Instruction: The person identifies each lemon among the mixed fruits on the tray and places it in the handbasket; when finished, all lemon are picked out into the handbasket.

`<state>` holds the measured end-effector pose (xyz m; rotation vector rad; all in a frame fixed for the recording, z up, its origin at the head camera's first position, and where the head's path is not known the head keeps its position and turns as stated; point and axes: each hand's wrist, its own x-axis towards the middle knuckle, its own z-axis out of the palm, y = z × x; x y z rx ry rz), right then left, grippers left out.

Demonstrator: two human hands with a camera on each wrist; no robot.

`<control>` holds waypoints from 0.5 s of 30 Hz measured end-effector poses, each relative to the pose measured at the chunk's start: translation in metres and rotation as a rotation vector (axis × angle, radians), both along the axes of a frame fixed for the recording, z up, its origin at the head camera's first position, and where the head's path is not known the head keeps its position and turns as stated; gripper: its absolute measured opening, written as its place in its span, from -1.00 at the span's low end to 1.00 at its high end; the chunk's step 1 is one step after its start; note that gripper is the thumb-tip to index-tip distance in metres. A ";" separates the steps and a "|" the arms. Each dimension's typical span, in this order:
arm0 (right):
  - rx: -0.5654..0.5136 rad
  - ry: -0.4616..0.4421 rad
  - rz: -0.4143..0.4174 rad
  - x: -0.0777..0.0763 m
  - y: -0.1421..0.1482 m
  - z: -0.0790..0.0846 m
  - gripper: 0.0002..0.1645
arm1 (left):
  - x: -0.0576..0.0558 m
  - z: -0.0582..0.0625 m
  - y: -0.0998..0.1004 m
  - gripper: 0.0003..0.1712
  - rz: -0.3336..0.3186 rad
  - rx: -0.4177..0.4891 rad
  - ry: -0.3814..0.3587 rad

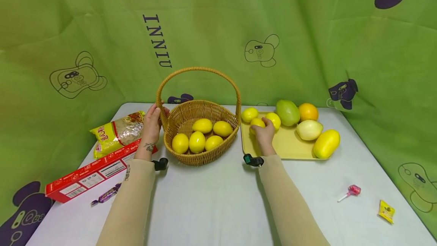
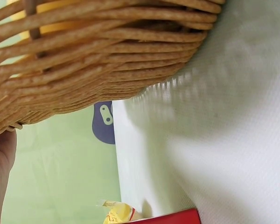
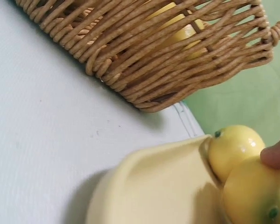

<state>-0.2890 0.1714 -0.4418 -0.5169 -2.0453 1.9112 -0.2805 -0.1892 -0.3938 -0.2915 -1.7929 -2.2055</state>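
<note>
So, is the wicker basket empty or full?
Partly filled: five lemon-like fruits lie in the wicker basket, with bare weave visible behind them.

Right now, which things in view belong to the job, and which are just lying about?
Likely in the job:
wicker basket, held by the left hand
yellow fruit pinched in the right hand
fruits in the basket
tray and its other fruit

Seemingly lying about:
snack bag
red box
purple candy
lollipop
yellow packet

Free room beneath basket handle (image 1: 198,68)
</note>
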 end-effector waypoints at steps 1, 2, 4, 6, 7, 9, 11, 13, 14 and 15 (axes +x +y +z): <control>0.007 0.008 -0.001 0.001 0.001 0.001 -0.25 | 0.000 0.000 0.000 -0.71 0.002 -0.001 -0.002; 0.012 0.017 -0.002 0.002 0.003 0.001 -0.26 | 0.000 -0.001 0.000 -0.71 0.002 -0.002 -0.004; 0.002 0.043 0.008 0.005 0.006 0.003 -0.28 | 0.000 -0.001 0.000 -0.72 0.002 -0.004 -0.004; -0.016 0.067 0.024 0.007 0.010 0.006 -0.29 | 0.000 -0.001 0.000 -0.71 0.003 -0.007 -0.004; -0.029 0.080 0.037 0.009 0.011 0.008 -0.30 | 0.000 -0.001 0.000 -0.71 0.004 -0.008 -0.004; -0.045 0.099 0.076 0.011 0.015 0.013 -0.30 | 0.000 0.000 0.000 -0.70 0.000 -0.009 -0.001; -0.049 0.104 0.123 0.016 0.017 0.018 -0.31 | 0.000 0.000 0.000 -0.69 -0.001 -0.009 -0.001; -0.057 0.107 0.176 0.021 0.019 0.023 -0.31 | 0.000 0.001 0.000 -0.67 0.002 -0.015 -0.006; -0.062 0.109 0.206 0.024 0.020 0.026 -0.31 | 0.000 0.001 0.000 -0.67 0.002 -0.017 -0.008; -0.072 0.112 0.236 0.028 0.021 0.029 -0.31 | 0.000 0.001 0.000 -0.67 0.005 -0.019 -0.012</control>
